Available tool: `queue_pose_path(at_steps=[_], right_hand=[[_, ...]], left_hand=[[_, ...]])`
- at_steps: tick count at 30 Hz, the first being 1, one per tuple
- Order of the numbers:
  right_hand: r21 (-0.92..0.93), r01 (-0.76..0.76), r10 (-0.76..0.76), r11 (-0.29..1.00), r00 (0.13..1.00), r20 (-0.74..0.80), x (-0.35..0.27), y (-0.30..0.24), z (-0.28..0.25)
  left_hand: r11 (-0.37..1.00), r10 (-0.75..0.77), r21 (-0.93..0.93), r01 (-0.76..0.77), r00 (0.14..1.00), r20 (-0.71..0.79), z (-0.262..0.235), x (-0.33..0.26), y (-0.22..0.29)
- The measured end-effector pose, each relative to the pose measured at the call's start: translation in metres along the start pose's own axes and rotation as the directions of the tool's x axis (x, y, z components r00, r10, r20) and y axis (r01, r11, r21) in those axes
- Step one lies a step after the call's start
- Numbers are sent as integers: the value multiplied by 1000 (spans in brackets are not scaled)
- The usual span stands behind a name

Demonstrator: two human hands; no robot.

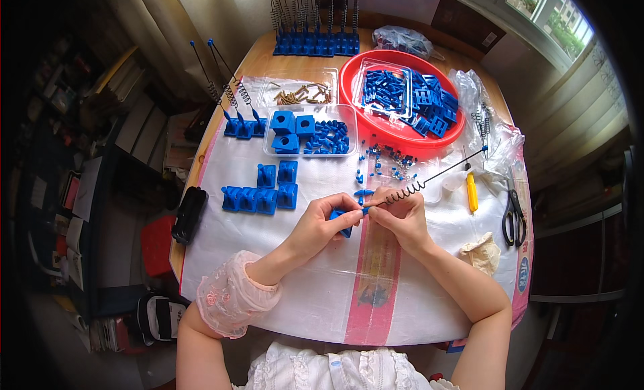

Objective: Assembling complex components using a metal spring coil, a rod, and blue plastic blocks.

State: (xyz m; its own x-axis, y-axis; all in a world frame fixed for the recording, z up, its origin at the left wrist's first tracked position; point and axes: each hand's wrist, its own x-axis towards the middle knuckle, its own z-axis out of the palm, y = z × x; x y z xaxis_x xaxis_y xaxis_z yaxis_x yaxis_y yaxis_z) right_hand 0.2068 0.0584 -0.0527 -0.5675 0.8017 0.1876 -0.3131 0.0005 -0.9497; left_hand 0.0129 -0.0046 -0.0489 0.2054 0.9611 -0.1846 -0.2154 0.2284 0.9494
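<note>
Near the middle of the table my left hand (320, 223) is closed around a blue plastic base (345, 231), partly hidden by the fingers. My right hand (404, 221) pinches the lower end of a dark coil spring with a long straight wire (446, 166), which slants up to the right and ends in a blue tip. The fingertips of both hands meet where the spring's end and the blue part come together. Small blue pieces (363, 194) lie just beyond the fingers. Several blue bases (257, 199) stand to the left of my left hand.
A clear box (268, 150) holds blue blocks and small parts; brass-coloured pins (302, 94) lie behind it. A red basin (436, 143) is full of blue parts. Finished-looking spring units (316, 44) stand at the back. A yellow-handled tool (472, 192) and black scissors (514, 221) lie right.
</note>
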Motion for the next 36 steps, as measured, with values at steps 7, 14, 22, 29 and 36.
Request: queue_pose_path(at_steps=[7, 14, 22, 29, 36], right_hand=[[-15, 6, -6, 1000, 1000, -3, 0, 2, -1], [-11, 8, -8, 1000, 1000, -6, 0, 1, 0], [6, 13, -13, 1000, 1000, 1, 0, 2, -1], [0, -37, 37, 999, 998, -51, -2, -1, 1], [-86, -24, 19, 996, 998, -59, -1, 1, -2]], left_hand=[[1000, -1, 2, 1, 1000, -6, 0, 0, 0], [1000, -8, -1, 8, 1000, -6, 0, 0, 1], [1000, -4, -23, 4, 1000, 11, -1, 0, -1], [986, 112, 130, -105, 992, -50, 3, -1, 2], [744, 490, 550, -379, 869, -65, 9, -3, 7]])
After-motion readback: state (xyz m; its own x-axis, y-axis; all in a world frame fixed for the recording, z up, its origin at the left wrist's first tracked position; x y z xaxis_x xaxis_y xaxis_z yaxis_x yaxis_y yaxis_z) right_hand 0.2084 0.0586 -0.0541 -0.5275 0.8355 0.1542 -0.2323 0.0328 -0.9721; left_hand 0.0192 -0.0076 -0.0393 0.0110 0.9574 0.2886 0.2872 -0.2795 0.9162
